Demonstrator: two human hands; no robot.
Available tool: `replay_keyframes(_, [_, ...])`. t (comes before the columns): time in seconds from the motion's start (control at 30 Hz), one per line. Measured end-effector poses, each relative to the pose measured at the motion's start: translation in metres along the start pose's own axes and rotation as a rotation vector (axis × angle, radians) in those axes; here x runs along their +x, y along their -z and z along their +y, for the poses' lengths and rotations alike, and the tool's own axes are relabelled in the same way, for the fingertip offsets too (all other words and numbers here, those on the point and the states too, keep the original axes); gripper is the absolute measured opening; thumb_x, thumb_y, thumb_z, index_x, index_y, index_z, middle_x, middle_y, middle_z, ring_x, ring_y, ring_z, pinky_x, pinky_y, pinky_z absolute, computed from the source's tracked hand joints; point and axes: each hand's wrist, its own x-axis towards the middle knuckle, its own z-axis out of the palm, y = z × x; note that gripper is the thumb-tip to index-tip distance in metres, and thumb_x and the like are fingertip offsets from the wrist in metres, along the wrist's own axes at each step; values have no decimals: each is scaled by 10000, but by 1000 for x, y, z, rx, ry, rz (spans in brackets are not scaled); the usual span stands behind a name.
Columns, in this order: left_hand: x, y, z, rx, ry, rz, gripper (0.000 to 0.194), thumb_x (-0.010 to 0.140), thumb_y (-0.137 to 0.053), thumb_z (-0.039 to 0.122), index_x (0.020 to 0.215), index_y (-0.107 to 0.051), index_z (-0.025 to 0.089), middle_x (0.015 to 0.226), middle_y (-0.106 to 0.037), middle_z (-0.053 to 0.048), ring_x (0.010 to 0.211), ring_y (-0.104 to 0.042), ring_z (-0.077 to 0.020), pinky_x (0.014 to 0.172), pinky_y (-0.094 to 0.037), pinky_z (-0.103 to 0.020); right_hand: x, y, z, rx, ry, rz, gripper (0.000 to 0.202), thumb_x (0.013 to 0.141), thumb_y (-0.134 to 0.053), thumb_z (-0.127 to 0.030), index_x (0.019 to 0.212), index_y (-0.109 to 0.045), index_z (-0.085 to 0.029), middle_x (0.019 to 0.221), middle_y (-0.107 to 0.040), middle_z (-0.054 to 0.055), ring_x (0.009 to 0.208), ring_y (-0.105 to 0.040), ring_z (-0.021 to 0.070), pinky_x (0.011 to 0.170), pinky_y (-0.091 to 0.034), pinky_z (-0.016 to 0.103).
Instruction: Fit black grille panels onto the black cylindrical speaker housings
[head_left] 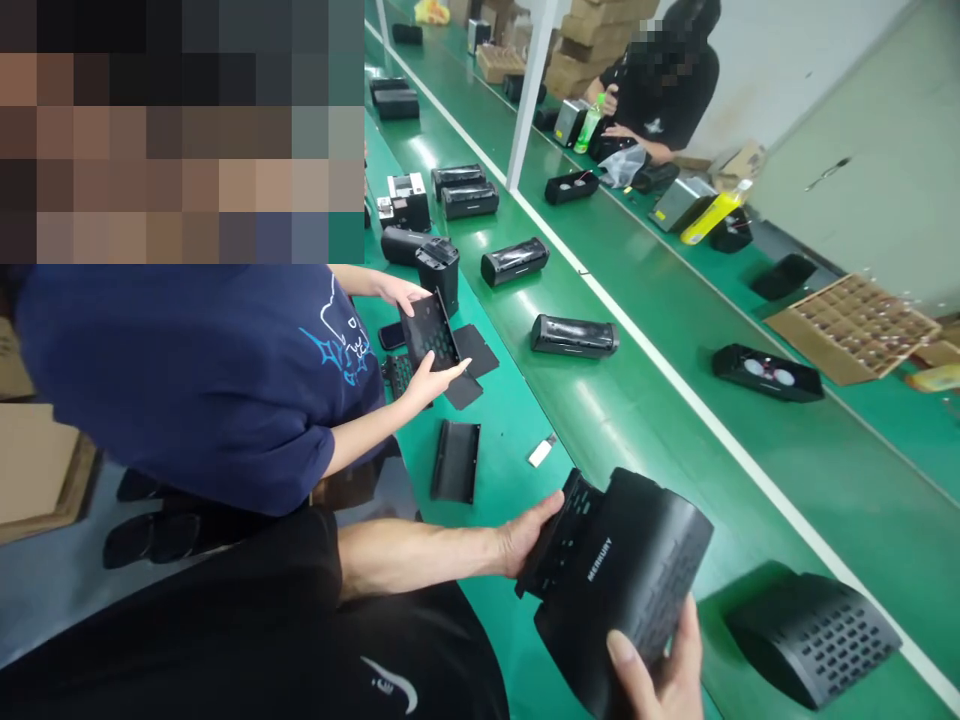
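Note:
My left hand (529, 535) grips a black perforated panel (562, 545) by its left edge. Wrapped round the lower end of a curved black casing (626, 580) marked MERKURY is my right hand (664, 665), its thumb on the near face. The panel lies against the casing's left side, and both are held tilted above the green table edge. Right of them, a black housing with rows of slots (817, 635) rests on the green surface. A curved black panel (456, 462) lies on the table beyond my left hand.
At the left, a person in a blue shirt (187, 380) holds a black perforated panel (431, 335). Black cylindrical units (575, 336) sit along the green line surface. Across it are another person (675, 80), a divided cardboard tray (851, 325) and a yellow bottle (712, 215).

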Motion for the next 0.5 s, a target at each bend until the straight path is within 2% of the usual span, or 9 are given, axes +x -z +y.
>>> replay_keyframes(0.1, [1, 2, -9, -15, 32, -56, 622, 1036, -390, 646, 975, -809, 190, 913, -719, -99, 939, -696, -235, 771, -581, -325, 0, -8, -5, -55, -10, -33, 1073, 715, -754, -755, 1630, -250, -509, 1693, -345, -39, 1461, -419, 489, 1217, -297, 652])
replay_keyframes(0.2, [3, 6, -15, -2, 45, -53, 626, 1051, -360, 634, 949, -793, 194, 913, -722, -76, 923, -706, -205, 770, -577, -296, -2, -12, -11, -96, -26, -62, 1108, 692, -749, -794, 1631, -246, -487, 1688, -356, -22, 1455, -424, 488, 1218, -290, 648])
replay_keyframes(0.3, [10, 12, -21, 18, 32, -62, 644, 987, -429, 733, 951, -778, 193, 906, -737, -60, 951, -708, -230, 894, -586, -379, -6, -17, -17, -128, -27, -43, 1186, 684, -754, -803, 1664, -229, -391, 1696, -341, 34, 1438, -445, 484, 1214, -306, 628])
replay_keyframes(0.33, [14, 14, -23, 14, 35, -66, 671, 917, -498, 798, 949, -772, 186, 902, -744, -63, 963, -705, -254, 951, -575, -430, -7, -19, -18, -136, -27, -35, 1208, 684, -759, -799, 1672, -228, -350, 1695, -338, 56, 1442, -442, 477, 1218, -305, 607])
replay_keyframes(0.4, [21, 20, -27, -6, 43, -63, 781, 681, -673, 905, 950, -766, 178, 898, -759, -75, 989, -693, -306, 1032, -537, -516, -10, -21, -19, -144, -36, -32, 1227, 692, -762, -793, 1677, -227, -293, 1680, -354, 86, 1454, -431, 460, 1226, -302, 563])
replay_keyframes(0.47, [25, 25, -31, -23, 59, -55, 904, 446, -794, 918, 962, -767, 178, 891, -765, -83, 1011, -678, -341, 1065, -511, -551, -11, -22, -17, -145, -56, -46, 1220, 705, -746, -800, 1678, -222, -283, 1666, -375, 95, 1458, -429, 451, 1226, -305, 553])
replay_keyframes(0.5, [27, 27, -32, -26, 65, -55, 934, 396, -815, 913, 973, -767, 180, 883, -766, -83, 1017, -673, -349, 1067, -508, -560, -11, -22, -15, -145, -67, -50, 1218, 708, -741, -804, 1678, -217, -287, 1664, -380, 97, 1454, -436, 452, 1222, -309, 564])
